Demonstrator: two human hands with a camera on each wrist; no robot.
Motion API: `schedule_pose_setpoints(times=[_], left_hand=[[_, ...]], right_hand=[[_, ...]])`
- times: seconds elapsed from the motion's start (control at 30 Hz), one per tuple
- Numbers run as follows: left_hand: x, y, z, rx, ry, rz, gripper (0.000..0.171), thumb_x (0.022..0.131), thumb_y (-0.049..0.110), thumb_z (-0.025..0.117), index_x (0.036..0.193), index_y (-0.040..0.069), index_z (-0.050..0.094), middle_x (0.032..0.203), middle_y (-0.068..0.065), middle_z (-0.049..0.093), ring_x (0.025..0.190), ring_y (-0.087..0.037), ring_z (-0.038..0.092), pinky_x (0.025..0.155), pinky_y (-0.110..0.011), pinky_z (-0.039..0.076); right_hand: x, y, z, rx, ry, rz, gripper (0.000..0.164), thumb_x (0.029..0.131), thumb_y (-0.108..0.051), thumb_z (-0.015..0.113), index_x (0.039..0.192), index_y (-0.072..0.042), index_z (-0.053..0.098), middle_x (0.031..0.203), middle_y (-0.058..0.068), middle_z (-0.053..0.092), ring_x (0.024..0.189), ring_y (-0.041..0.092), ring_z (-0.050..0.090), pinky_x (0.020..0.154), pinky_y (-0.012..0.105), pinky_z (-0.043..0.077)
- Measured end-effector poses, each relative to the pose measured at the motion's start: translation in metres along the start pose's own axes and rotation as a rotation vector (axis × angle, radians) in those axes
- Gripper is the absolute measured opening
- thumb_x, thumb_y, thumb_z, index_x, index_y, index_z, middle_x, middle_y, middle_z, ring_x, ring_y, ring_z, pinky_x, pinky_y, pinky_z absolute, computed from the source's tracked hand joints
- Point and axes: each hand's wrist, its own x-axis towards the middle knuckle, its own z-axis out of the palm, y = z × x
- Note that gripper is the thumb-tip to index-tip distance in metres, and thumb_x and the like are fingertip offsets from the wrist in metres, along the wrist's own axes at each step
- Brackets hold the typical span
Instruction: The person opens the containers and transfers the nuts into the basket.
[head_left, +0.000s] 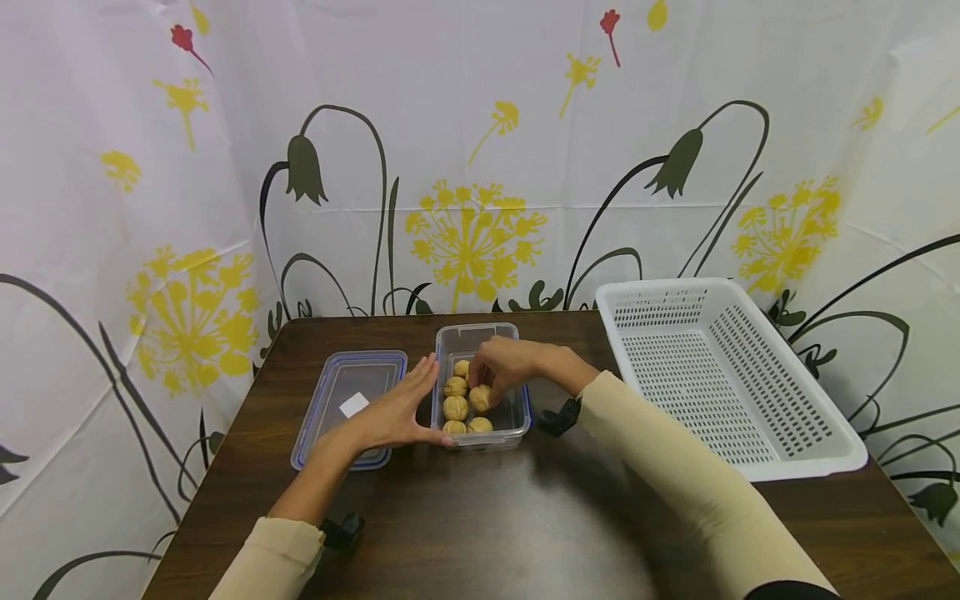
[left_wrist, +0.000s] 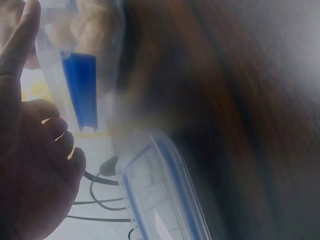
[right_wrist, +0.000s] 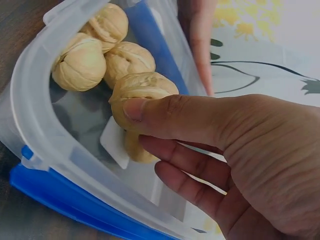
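Several walnuts (head_left: 455,407) lie in a clear plastic container (head_left: 504,332) with blue side clips. My right hand (head_left: 506,364) reaches over its right wall and pinches one walnut (right_wrist: 142,90) between thumb and fingers, just above the others in the right wrist view. On the container's left side, my left hand (head_left: 393,412) rests with fingers extended along the wall and the thumb at the near left corner. Its fingers (left_wrist: 50,120) show beside the blue clip (left_wrist: 81,90) in the left wrist view. The blue-edged lid (head_left: 330,400) lies flat, left of the container.
A large white slotted basket (head_left: 675,354) stands on the right of the dark wooden table (head_left: 480,517). A white square (head_left: 354,405) shows on the lid. Behind the table hangs a flower-patterned curtain (head_left: 480,125).
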Motion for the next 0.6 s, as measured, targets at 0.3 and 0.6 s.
schedule_pose_setpoints(times=[0.3,0.6], left_hand=[[0.0,-0.001,0.001,-0.018,-0.004,-0.016,0.128,0.083,0.048,0.09,0.165,-0.01,0.01,0.175,-0.025,0.001,0.162,-0.045,0.003,0.127,-0.065,0.017],[0.001,-0.003,0.002,-0.038,0.002,-0.014,0.128,0.083,0.048,0.09,0.166,-0.008,0.01,0.176,-0.025,0.001,0.162,-0.046,0.003,0.127,-0.066,0.018]], right_hand=[[-0.015,0.003,-0.015,0.079,0.045,-0.075,0.028,0.083,-0.005,0.088,0.109,-0.008,0.078,0.107,0.002,0.078,0.096,0.01,0.075,0.087,0.026,0.061],[-0.038,0.009,-0.035,0.152,0.101,-0.126,0.031,0.084,0.0,0.085,0.113,-0.006,0.078,0.109,0.004,0.077,0.099,0.012,0.074,0.093,0.038,0.062]])
